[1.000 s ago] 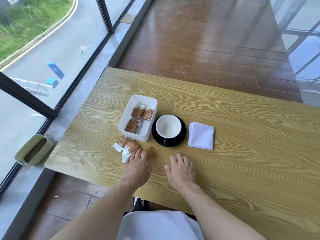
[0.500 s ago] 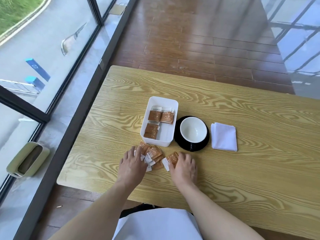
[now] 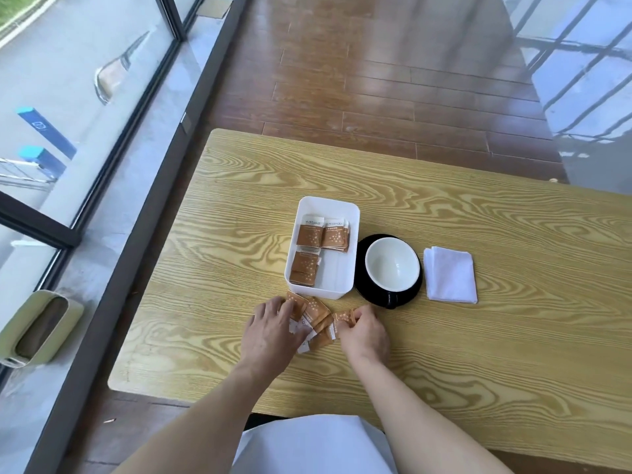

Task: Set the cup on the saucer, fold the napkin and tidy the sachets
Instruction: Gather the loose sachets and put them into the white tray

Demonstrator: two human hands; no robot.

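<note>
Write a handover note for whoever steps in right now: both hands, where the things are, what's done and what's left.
Left hand: flat on the loose sachets in front of the white tray.
Right hand: fingertips pinching one sachet at the pile's right edge.
Done: cup sits on the black saucer; napkin lies folded to its right; several sachets are already in the tray.
Left: gather the loose pile and put it in the tray.

Wood-grain table (image 3: 444, 354), green bin (image 3: 37, 328), plank floor (image 3: 393, 80)
</note>
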